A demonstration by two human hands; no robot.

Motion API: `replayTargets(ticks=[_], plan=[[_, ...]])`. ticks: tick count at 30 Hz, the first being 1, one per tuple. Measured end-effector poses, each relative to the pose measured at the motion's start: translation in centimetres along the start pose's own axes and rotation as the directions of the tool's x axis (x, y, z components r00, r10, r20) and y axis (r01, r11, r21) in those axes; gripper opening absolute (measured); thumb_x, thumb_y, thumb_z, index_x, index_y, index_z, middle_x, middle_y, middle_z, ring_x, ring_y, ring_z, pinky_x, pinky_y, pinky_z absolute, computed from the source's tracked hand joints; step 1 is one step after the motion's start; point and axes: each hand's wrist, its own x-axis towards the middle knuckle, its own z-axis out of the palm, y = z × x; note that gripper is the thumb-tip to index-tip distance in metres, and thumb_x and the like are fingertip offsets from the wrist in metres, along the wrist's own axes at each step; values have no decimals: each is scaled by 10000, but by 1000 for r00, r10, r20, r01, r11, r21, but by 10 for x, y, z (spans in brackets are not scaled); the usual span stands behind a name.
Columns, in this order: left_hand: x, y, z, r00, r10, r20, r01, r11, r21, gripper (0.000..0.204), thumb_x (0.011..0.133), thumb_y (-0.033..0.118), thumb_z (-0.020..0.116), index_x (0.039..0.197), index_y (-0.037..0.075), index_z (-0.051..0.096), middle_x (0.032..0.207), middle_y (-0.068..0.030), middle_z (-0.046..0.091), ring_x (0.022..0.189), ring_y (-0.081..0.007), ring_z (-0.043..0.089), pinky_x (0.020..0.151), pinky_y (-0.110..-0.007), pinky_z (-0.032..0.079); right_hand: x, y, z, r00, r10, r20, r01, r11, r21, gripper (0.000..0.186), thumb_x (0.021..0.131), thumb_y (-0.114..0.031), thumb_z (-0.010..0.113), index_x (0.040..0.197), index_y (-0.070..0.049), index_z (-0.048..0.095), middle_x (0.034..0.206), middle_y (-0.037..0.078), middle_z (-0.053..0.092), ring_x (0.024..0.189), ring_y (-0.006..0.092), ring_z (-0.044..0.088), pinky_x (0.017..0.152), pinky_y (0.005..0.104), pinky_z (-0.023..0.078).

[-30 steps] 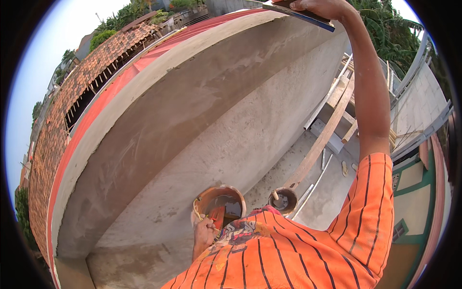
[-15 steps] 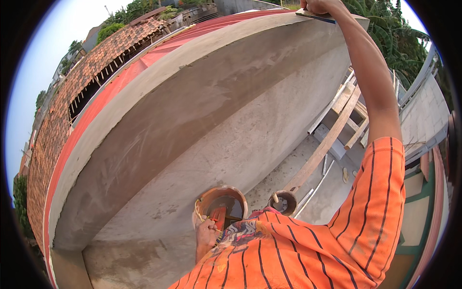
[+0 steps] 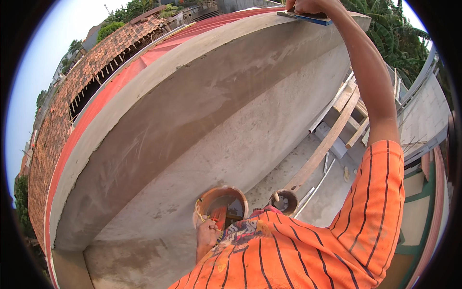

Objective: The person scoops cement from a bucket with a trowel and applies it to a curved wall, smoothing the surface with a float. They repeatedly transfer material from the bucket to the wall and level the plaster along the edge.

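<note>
My right hand (image 3: 308,6) is high at the top right, closed on a flat float with a blue edge (image 3: 313,19), which rests on the top edge of the plastered concrete wall (image 3: 202,86). Low in the view, my left hand (image 3: 207,233) grips what looks like a thin yellow handle of an orange bucket (image 3: 226,191). Dark watery liquid and a red object sit in the bucket; my shirt partly covers it. The wall's upper band is darker, smoothed plaster, with a paler surface below.
A smaller dark bucket (image 3: 288,204) with a pale handle sticking out stands beside the orange one. Long planks (image 3: 327,135), pipes and a pair of sandals (image 3: 346,174) lie on the floor to the right. Red sheet roofing (image 3: 120,82) and tiled roofs (image 3: 57,144) lie beyond the wall.
The float has come down from above onto the wall's top edge, shifted right, then slid back left along it. My left hand stays at the bucket.
</note>
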Motion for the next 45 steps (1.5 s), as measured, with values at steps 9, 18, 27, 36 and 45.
replayTargets(ticks=[9, 18, 27, 36, 45], plan=[[12, -17, -18, 999, 26, 26, -28, 997, 69, 410, 752, -1, 589, 1073, 200, 433, 705, 4, 441, 597, -138, 469, 491, -340, 369, -67, 26, 60, 353, 702, -619, 234, 574, 784, 464, 861, -55, 672, 1319, -18, 607, 1158, 205, 706, 1077, 270, 692, 912, 368, 541], [-13, 7, 3, 998, 21, 52, -24, 998, 55, 81, 788, 34, 561, 846, 46, 507, 760, -39, 529, 667, -184, 511, 624, -377, 473, -78, -25, 126, 528, 682, -507, 299, 410, 862, 388, 866, -26, 682, 1252, -62, 671, 1134, 131, 721, 1047, 200, 680, 903, 317, 540], [-33, 10, 31, 985, 165, -42, -158, 979, 129, 141, 802, 117, 635, 805, 165, 503, 672, 19, 460, 590, -147, 482, 510, -309, 404, -156, -146, 108, 614, 114, -781, 558, 638, 531, 403, 843, -103, 781, 1232, -141, 682, 1104, 72, 712, 998, 219, 693, 852, 341, 563], [-13, 6, 8, 997, 68, 24, -70, 992, 105, 427, 771, 9, 567, 1120, 171, 384, 722, -16, 441, 627, -145, 480, 467, -318, 381, -91, -63, 123, 534, 683, -499, 269, 423, 866, 357, 875, -113, 745, 1226, -124, 680, 1091, 66, 709, 963, 223, 690, 846, 334, 559], [3, 2, -4, 999, 9, 50, -12, 998, 62, 411, 763, 10, 578, 1102, 153, 396, 723, -16, 438, 630, -142, 469, 493, -320, 394, -150, -89, 36, 750, 47, -660, 510, 594, 622, 343, 882, -135, 745, 1221, -107, 694, 1102, 75, 710, 994, 217, 689, 894, 337, 550]])
